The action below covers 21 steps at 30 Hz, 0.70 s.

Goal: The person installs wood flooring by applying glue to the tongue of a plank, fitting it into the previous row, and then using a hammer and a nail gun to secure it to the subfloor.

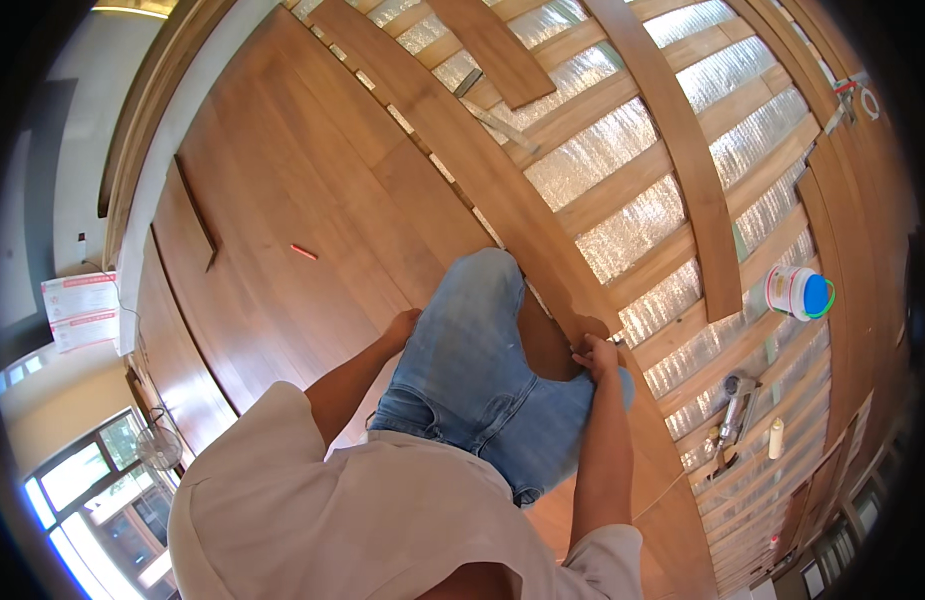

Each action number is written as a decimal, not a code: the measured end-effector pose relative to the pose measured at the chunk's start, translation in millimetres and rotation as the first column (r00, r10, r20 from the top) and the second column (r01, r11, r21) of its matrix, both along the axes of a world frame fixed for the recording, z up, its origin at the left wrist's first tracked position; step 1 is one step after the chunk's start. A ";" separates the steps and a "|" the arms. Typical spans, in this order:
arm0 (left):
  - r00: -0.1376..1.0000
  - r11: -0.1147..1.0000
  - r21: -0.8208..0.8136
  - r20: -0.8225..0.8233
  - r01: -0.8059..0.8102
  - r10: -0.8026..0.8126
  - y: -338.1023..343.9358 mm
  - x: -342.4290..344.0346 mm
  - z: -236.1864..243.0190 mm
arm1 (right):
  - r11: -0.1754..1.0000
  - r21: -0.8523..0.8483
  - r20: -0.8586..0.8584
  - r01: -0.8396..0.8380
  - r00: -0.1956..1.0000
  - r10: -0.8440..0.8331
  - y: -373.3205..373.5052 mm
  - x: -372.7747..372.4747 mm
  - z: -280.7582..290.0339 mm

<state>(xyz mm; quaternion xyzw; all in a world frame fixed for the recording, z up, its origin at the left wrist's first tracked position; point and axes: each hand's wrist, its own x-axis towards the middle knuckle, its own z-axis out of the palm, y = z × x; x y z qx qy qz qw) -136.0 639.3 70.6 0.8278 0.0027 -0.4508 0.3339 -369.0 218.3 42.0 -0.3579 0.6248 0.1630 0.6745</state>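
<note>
I kneel on laid wooden flooring (312, 150). My left hand (402, 328) is down beside my left thigh, its fingers largely hidden by the jeans. My right hand (594, 355) has curled fingers beside my right knee, at the edge of a long brown plank (502, 180); what is between the fingers is unclear. A narrow gap with small light pieces runs along that plank's left edge. A red pencil-like stick (303, 250) lies on the floor. To the right, foil underlay (612, 230) shows between wooden battens (632, 180), with loose planks (707, 220) across them.
A bucket with blue lid (797, 293), a nail gun (732, 400) and a pale bottle (775, 438) sit at right. Tools (850, 95) lie at upper right, a metal bar (497, 125) near the top. At left are boxes (79, 305), a fan (159, 447) and a wall.
</note>
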 end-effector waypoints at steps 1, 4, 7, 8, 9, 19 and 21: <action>0.999 0.999 -0.046 0.052 0.008 -0.005 0.7 -4.0 2.6 | 1.000 -0.010 0.006 0.015 1.000 -0.015 0.0 0.0 0.2; 0.975 0.977 0.021 -0.068 -0.212 0.213 -0.9 -2.8 7.9 | 0.998 -0.049 0.006 0.037 0.999 -0.037 1.7 1.3 6.7; 0.999 0.996 0.087 0.043 0.023 -0.027 -12.8 15.0 12.2 | 0.981 -0.149 0.060 0.122 0.992 -0.114 4.2 2.9 25.9; 0.995 0.997 0.038 0.065 0.068 -0.070 -20.4 25.6 13.9 | 0.954 -0.212 0.129 0.214 0.973 -0.190 4.6 3.6 35.2; 0.990 0.994 -0.013 0.089 0.111 -0.110 -28.6 37.9 16.5 | 0.953 -0.224 0.141 0.202 0.975 -0.173 5.0 3.0 46.8; 0.613 0.346 -0.513 -0.568 -0.786 0.550 -169.6 233.1 58.2 | 0.890 -0.425 0.353 0.165 0.936 -0.005 65.4 -1.3 246.7; 0.609 0.024 -0.678 -0.644 -0.735 0.463 -175.9 247.4 75.1 | 0.886 -0.429 0.352 0.173 0.936 -0.012 92.1 0.8 277.5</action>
